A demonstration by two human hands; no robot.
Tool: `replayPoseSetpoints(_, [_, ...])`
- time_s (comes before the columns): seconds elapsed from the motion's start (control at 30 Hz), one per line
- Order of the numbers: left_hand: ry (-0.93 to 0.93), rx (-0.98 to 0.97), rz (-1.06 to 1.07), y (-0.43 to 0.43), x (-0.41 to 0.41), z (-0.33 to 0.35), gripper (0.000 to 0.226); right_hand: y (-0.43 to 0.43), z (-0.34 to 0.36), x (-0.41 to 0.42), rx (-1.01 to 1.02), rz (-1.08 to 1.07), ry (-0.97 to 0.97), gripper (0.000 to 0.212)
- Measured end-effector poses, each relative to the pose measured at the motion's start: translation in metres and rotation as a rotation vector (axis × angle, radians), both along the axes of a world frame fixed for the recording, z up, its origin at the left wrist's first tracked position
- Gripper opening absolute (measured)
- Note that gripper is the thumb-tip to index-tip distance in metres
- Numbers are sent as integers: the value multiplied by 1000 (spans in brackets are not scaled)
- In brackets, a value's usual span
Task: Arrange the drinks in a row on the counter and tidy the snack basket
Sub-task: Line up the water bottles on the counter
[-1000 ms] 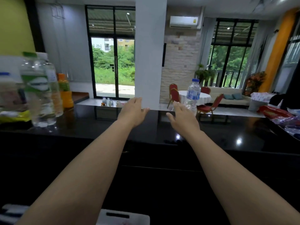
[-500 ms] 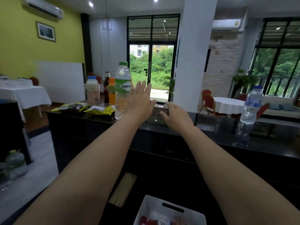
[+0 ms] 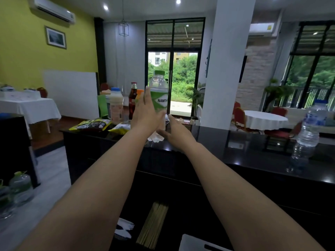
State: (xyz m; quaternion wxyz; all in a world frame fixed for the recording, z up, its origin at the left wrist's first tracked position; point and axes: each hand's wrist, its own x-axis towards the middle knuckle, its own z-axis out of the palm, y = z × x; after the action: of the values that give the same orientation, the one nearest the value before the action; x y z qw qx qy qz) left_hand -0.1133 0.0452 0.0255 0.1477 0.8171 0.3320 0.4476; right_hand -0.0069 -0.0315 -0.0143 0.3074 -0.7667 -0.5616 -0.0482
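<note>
A large clear water bottle [image 3: 160, 93] with a green cap and green label stands upright on the black counter [image 3: 244, 151]. My left hand [image 3: 146, 115] is stretched out flat beside the bottle's left side, fingers straight. My right hand [image 3: 175, 134] reaches toward the bottle's base from the right, fingers relaxed; I cannot tell whether either hand touches it. Behind stand a milky bottle with a blue cap [image 3: 116, 104], a dark red bottle [image 3: 132, 96] and an orange bottle [image 3: 140, 92]. Yellow snack packets [image 3: 94, 125] lie at the counter's left end. A second water bottle [image 3: 310, 124] stands far right.
A white basket [image 3: 195, 243] shows at the bottom edge under my right arm. A bundle of skewers [image 3: 154, 225] and white plastic cutlery [image 3: 125, 228] lie on a lower shelf. Water jugs [image 3: 20, 185] stand on the floor at left. A white pillar [image 3: 227, 66] rises behind the counter.
My view has swung left and nearer the bottle cluster. Both hands have closed in on the green-label bottle, left hand beside it and right hand near its base.
</note>
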Motion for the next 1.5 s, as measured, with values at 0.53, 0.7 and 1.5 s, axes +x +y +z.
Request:
replayPoseSetpoints(0.53, [-232,-136,-195,-10,30,-7,97,-8,-11,14,156,-18,282,63])
replayPoseSetpoints(0.7, [-254,-164,-309,-58,77,-7,97,-60,-11,57,160,-109,267,63])
replayPoseSetpoints(1.5, [-70,-265,-539,-195,343,-6,85,-219,-9,300,164,-435,249,73])
